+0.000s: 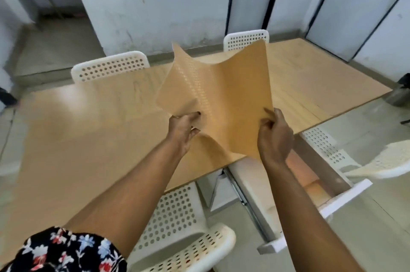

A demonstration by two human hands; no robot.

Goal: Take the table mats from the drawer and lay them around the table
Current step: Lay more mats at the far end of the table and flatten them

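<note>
Tan table mats (pixel 230 94) hang in the air above the near edge of the wooden table (pixel 77 138). They bend and fan apart, one showing a dotted texture. My left hand (pixel 184 131) pinches the lower left edge of the mats. My right hand (pixel 275 136) grips their lower right edge. Below my right arm the white drawer (pixel 341 203) stands pulled out from under the table, with something tan inside that I cannot make out.
White perforated chairs stand around the table: one at the far left (pixel 111 65), one at the far middle (pixel 246 39), one right below me (pixel 184 234), one at the right (pixel 377 161). A dark bin (pixel 399 92) sits by the right wall.
</note>
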